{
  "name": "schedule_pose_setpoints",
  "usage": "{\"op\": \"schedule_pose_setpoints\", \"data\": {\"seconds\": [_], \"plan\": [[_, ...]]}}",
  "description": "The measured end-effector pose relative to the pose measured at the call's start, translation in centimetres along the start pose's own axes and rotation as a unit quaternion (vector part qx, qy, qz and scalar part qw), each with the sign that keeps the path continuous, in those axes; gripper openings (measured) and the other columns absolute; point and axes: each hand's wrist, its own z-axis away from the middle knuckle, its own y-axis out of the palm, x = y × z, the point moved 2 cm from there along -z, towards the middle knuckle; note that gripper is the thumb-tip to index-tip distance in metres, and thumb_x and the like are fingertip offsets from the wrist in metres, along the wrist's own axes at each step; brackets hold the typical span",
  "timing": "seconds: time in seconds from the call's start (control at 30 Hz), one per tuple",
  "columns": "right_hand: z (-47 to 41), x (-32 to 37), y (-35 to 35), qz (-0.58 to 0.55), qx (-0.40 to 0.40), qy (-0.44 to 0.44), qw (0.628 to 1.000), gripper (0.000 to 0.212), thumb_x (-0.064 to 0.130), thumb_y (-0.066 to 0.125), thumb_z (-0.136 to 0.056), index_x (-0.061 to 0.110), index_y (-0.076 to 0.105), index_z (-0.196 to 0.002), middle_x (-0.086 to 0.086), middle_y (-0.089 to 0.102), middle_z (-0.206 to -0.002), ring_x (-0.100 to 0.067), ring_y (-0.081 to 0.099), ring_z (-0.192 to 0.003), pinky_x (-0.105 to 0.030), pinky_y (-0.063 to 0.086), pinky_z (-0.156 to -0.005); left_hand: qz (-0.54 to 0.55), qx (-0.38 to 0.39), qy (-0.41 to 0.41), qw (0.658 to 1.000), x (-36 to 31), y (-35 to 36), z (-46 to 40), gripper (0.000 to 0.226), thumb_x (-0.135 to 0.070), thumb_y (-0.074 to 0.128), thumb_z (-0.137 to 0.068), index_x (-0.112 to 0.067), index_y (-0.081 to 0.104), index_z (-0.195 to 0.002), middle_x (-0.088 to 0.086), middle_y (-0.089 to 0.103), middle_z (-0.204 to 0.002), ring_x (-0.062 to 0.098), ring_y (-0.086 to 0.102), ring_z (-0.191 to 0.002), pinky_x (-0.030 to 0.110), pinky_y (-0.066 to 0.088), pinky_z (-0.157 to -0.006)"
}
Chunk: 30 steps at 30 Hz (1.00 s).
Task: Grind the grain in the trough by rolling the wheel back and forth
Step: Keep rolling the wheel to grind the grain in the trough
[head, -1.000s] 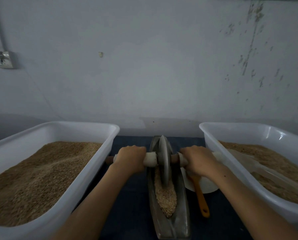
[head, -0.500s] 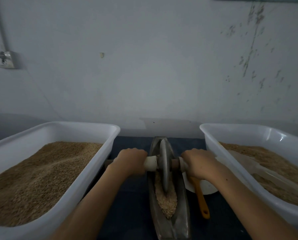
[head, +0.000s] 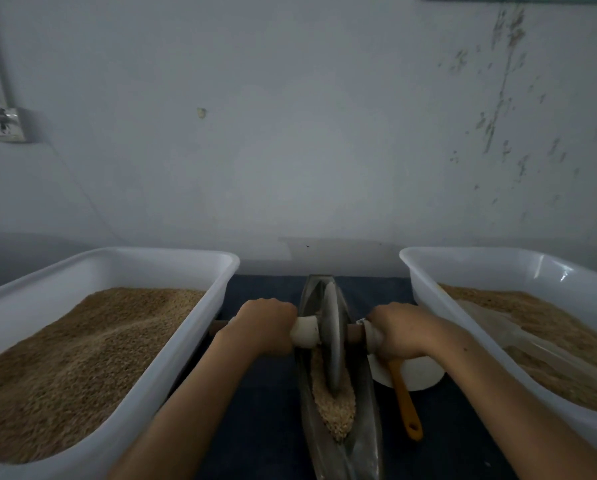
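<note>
A narrow metal trough (head: 366, 441) runs away from me down the middle of the dark table. A thin metal wheel (head: 332, 337) stands upright in it on a wooden axle with white sleeves (head: 305, 332). Pale grain (head: 335, 410) lies in the trough in front of the wheel. My left hand (head: 264, 325) grips the axle to the left of the wheel. My right hand (head: 399, 329) grips it to the right. Both axle ends are mostly hidden inside my fists.
A white tub (head: 117, 261) filled with brown grain stands on the left. Another white tub (head: 491, 261) on the right holds grain and a clear scoop (head: 518, 337). A white bowl (head: 420, 374) and an orange-handled tool (head: 404, 403) lie beside the trough. A wall stands close behind.
The wheel and both hands have rolled slightly back toward me along the trough. The grip on the axle is unchanged.
</note>
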Motion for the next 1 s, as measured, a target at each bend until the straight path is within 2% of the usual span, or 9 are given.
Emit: {"op": "schedule_pose_setpoints", "data": {"seconds": [0.1, 0.23, 0.3, 0.4, 0.5, 0.57, 0.73, 0.87, 1.0], "plan": [[0.5, 0.0, 0.2, -0.057, 0.076, 0.011, 0.995, 0.014, 0.018, 0.069, -0.083, 0.015, 0.059, -0.093, -0.004, 0.063, -0.088, -0.013, 0.057, -0.070, -0.024, 0.045, -0.060, -0.002, 0.036, 0.008, 0.999, -0.3, -0.3, 0.2, 0.039, -0.030, 0.064, -0.084, -0.014, 0.054, -0.117, 0.005, 0.063, -0.108, 0.021, 0.060, -0.095, 0.029, 0.041, -0.075], [0.5, 0.0, 0.1, -0.057, 0.060, 0.017, 0.996, 0.012, 0.016, 0.067, -0.084, 0.018, 0.055, -0.087, -0.001, 0.058, -0.081, -0.012, 0.054, -0.068, -0.024, 0.042, -0.059, -0.008, 0.033, 0.001, 0.999, -0.5, -0.2, 0.0, 0.039, -0.031, 0.065, -0.083, -0.014, 0.054, -0.116, 0.005, 0.062, -0.108, 0.020, 0.059, -0.095, 0.030, 0.041, -0.075], [0.3, 0.2, 0.1, -0.022, 0.012, 0.018, 1.000, 0.008, 0.016, 0.064, -0.085, 0.016, 0.056, -0.089, -0.001, 0.060, -0.087, -0.016, 0.058, -0.077, -0.026, 0.045, -0.065, -0.005, 0.002, -0.006, 1.000, -0.4, 0.0, -0.2, 0.036, -0.031, 0.063, -0.084, -0.017, 0.052, -0.115, 0.003, 0.062, -0.107, 0.020, 0.059, -0.095, 0.030, 0.040, -0.075], [-0.1, 0.8, 0.4, 0.013, -0.123, 0.018, 0.992, 0.011, 0.013, 0.056, -0.089, 0.015, 0.059, -0.100, -0.004, 0.063, -0.102, -0.021, 0.062, -0.092, -0.032, 0.049, -0.079, 0.018, -0.053, -0.036, 0.998, 0.1, 0.6, -0.5, 0.031, -0.031, 0.060, -0.086, -0.022, 0.048, -0.112, 0.002, 0.060, -0.106, 0.021, 0.058, -0.094, 0.034, 0.044, -0.077], [-0.3, 1.3, 0.7, 0.059, -0.244, 0.013, 0.968, 0.011, 0.012, 0.051, -0.092, 0.018, 0.050, -0.101, -0.003, 0.061, -0.103, -0.023, 0.060, -0.097, -0.030, 0.036, -0.073, 0.030, -0.101, -0.057, 0.993, 0.3, 1.2, -0.5, 0.027, -0.029, 0.058, -0.088, -0.021, 0.044, -0.110, 0.001, 0.061, -0.105, 0.021, 0.060, -0.093, 0.032, 0.044, -0.075], [-0.3, 1.4, 1.0, 0.064, -0.269, 0.012, 0.961, 0.012, 0.013, 0.049, -0.092, 0.021, 0.041, -0.094, -0.002, 0.062, -0.102, -0.023, 0.059, -0.097, -0.030, 0.029, -0.071, 0.032, -0.118, -0.060, 0.991, 0.2, 1.4, -0.4, 0.027, -0.028, 0.057, -0.088, -0.020, 0.043, -0.110, 0.001, 0.061, -0.104, 0.021, 0.060, -0.091, 0.032, 0.045, -0.074], [-0.2, 1.0, 0.8, 0.050, -0.202, 0.016, 0.978, 0.016, 0.011, 0.054, -0.091, 0.020, 0.049, -0.103, -0.003, 0.061, -0.108, -0.023, 0.059, -0.103, -0.032, 0.040, -0.080, -0.002, -0.109, -0.049, 0.993, 0.1, 1.0, -0.4, 0.028, -0.028, 0.058, -0.088, -0.019, 0.045, -0.110, 0.002, 0.061, -0.104, 0.020, 0.059, -0.090, 0.030, 0.038, -0.068], [0.4, 0.9, -0.1, 0.054, -0.099, -0.004, 0.994, 0.017, 0.015, 0.057, -0.090, 0.016, 0.057, -0.106, -0.005, 0.063, -0.107, -0.021, 0.061, -0.096, -0.030, 0.046, -0.076, 0.023, 0.023, -0.024, 0.999, 0.3, 0.6, -0.3, 0.036, -0.030, 0.064, -0.084, -0.016, 0.053, -0.114, 0.004, 0.062, -0.106, 0.020, 0.059, -0.093, 0.030, 0.041, -0.073], [1.1, 1.2, -0.6, 0.049, -0.010, -0.011, 0.999, 0.020, 0.019, 0.063, -0.087, 0.014, 0.060, -0.106, -0.005, 0.061, -0.098, -0.018, 0.058, -0.086, -0.028, 0.044, -0.071, 0.092, 0.133, -0.024, 0.987, 0.4, 0.2, 0.0, 0.040, -0.026, 0.070, -0.080, -0.013, 0.057, -0.115, 0.000, 0.056, -0.092, 0.016, 0.053, -0.081, 0.031, 0.042, -0.073]]}}
